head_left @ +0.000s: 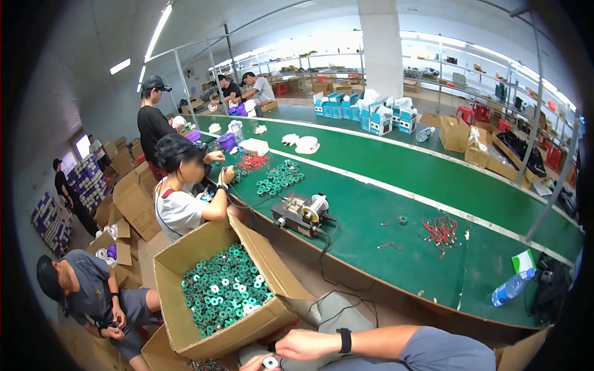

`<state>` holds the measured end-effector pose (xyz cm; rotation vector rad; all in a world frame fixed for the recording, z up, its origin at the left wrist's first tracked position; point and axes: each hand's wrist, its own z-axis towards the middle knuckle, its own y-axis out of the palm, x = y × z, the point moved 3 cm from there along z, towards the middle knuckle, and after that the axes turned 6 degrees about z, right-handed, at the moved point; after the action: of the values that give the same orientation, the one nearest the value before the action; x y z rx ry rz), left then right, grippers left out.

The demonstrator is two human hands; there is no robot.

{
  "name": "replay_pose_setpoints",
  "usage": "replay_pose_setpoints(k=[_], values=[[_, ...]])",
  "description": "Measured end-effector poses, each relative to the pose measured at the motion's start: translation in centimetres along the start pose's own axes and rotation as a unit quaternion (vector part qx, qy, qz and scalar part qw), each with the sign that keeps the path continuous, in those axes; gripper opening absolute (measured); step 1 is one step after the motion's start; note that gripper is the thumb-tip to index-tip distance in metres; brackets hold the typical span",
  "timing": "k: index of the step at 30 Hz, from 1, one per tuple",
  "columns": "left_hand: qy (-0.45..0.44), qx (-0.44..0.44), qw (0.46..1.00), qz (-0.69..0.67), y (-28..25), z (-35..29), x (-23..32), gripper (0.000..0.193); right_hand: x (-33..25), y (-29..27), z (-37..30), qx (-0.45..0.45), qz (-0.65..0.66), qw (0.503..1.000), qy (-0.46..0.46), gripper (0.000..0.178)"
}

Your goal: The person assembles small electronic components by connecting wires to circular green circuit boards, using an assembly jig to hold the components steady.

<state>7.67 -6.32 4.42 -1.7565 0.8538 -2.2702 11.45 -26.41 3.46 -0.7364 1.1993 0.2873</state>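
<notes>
My right hand (pixel 303 344), with a black band on its wrist, reaches in along the lower edge. Its fingers are closed together beside a small dark piece, and I cannot make out what they grip. Just below it, my left hand (pixel 252 363) is cut off by the frame's edge. A small white disc with a dark centre hole (pixel 270 363) is held at its fingertips. Close in front of both hands is an open cardboard box (pixel 254 328), filled with many green ring-shaped parts (pixel 219 287), some showing white faces.
A green workbench (pixel 371 260) carries a small machine (pixel 301 213), red wires (pixel 440 234), green rings (pixel 281 178) and a water bottle (pixel 513 287). A person (pixel 189 198) sits at it; another person (pixel 93 297) sits at left. Black cables (pixel 346 287) hang off its edge.
</notes>
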Motion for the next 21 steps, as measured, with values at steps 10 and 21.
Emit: replay_pose_setpoints(k=[10, 21], values=[[-0.065, 0.047, 0.996, -0.028, 0.4, -0.8, -3.1, 0.021, -1.8, 1.1, -0.5, -0.068, -0.027, 0.997, -0.020, 0.025], [-0.027, 0.045, 0.998, -0.024, 0.3, -0.5, -2.5, 0.024, -1.0, 0.2, 0.7, -0.063, 0.000, 0.998, 0.007, 0.027]])
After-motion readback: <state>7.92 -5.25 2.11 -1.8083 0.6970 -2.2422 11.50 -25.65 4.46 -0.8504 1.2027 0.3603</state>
